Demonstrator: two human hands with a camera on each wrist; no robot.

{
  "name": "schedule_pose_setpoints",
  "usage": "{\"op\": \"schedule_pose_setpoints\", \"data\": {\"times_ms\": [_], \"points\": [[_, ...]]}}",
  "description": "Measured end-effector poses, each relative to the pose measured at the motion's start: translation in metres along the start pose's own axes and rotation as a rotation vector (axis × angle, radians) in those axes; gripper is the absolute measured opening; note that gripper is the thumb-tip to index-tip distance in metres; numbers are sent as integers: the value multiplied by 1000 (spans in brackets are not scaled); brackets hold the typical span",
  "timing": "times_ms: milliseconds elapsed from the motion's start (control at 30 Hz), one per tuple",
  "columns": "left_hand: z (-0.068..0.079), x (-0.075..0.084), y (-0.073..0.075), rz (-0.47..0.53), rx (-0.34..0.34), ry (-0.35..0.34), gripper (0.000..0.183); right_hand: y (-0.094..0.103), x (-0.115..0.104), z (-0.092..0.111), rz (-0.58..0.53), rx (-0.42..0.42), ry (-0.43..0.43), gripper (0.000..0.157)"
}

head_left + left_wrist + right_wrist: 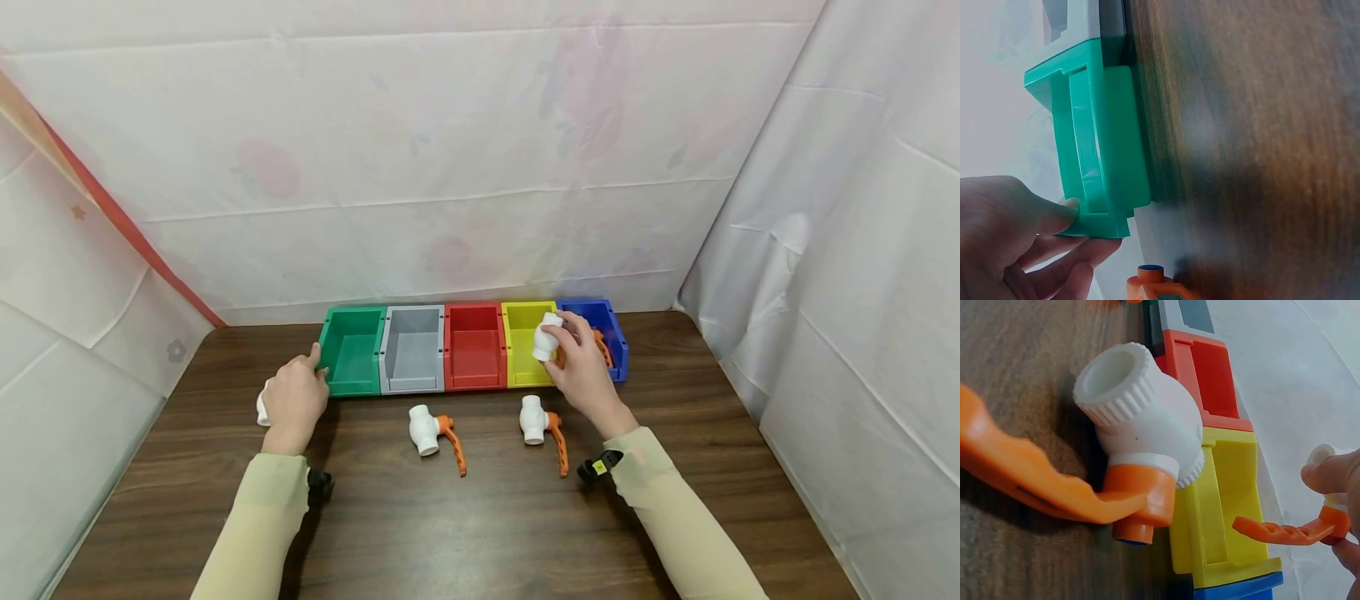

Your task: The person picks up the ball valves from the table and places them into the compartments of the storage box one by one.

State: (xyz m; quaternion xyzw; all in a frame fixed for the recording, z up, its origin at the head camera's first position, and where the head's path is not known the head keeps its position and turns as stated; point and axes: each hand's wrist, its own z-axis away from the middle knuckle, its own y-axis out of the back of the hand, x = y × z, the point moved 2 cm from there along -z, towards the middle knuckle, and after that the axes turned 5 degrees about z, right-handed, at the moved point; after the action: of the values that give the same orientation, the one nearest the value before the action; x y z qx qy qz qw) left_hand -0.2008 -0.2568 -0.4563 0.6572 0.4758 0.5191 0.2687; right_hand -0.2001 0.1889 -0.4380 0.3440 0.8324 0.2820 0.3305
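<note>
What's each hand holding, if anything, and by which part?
Right hand: a valve, by its white body. Left hand: the green bin, by its side wall.

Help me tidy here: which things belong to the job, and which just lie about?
Likely job:
held valve, in right hand
green bin, pinched by left hand
gray bin, red bin, yellow bin, blue bin
loose valve before gray bin
other valve before yellow bin
partly-hidden white piece beside left hand

Apparently surroundings:
hanging cloth
black wrist device
</note>
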Motion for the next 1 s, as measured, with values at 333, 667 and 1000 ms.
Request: {"op": "schedule_pose_setpoints", "data": {"times_ms": [333,667,1000], "points": [[-1,-1,0,3,0,-8,46,-6,3,-9,35,43,41,52],[-1,-2,0,6,-11,4,47,-18,10,-13,85,8,44,53],[0,-2,0,10,-1,0,47,-25,15,-12,107,-48,46,55]]}}
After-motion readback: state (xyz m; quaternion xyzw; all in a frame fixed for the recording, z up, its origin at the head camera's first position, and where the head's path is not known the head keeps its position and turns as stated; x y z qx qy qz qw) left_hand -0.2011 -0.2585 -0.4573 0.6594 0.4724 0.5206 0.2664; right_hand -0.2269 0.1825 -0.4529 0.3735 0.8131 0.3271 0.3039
